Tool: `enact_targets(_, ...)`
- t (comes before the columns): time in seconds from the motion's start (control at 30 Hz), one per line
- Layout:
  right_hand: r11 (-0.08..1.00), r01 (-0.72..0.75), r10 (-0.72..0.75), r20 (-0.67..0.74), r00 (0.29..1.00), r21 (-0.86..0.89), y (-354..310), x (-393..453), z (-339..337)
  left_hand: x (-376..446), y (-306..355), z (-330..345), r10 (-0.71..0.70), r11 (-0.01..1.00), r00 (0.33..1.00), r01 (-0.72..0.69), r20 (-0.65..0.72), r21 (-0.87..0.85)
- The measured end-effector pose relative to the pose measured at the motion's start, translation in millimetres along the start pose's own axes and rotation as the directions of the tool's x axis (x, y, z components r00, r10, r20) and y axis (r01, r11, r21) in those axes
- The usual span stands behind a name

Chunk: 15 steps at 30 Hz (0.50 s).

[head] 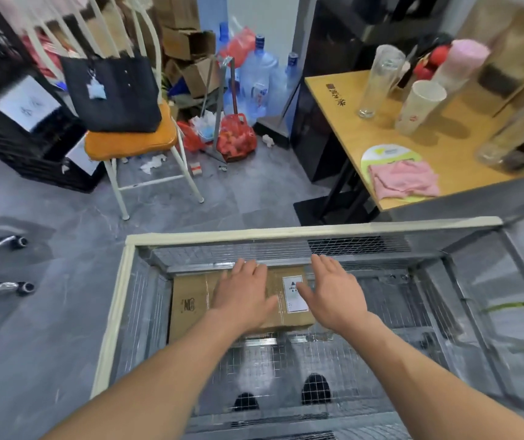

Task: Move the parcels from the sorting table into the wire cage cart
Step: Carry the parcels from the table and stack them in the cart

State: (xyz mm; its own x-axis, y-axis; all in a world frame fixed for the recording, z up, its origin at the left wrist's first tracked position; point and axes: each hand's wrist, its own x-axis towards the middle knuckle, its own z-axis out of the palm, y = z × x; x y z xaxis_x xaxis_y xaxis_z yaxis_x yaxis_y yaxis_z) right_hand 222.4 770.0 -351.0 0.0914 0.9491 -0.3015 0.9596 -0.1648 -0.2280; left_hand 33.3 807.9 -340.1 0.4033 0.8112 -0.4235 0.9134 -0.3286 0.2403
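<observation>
Both grips spread flat: left hand [243, 293] laid on cardboard parcel [191, 308], right hand [333, 295] above it. Parcel set at wire cage cart [118, 300] far-left floor. Judged stiff, light; best held by opposite edges.

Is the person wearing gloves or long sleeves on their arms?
No. Both the left hand and the right hand are bare, with no gloves, rings, or watch visible. The forearms are uncovered too; no sleeves show anywhere in the picture.
</observation>
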Motion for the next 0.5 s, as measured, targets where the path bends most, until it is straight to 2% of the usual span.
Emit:
enact_targets(0.23,1.000,-0.019,0.021,-0.091,0.996,0.017,-17.4,-35.1,-53.5,-26.0,9.5,-51.1,0.050,0.997,0.996,-0.046,-0.080,0.054)
enact_targets(0.5,0.998,-0.050,0.059,-0.194,0.979,0.049,-10.6,-81.9,-88.1,-57.2,47.8,-80.2,0.118,0.991,0.983,-0.107,-0.143,0.086)
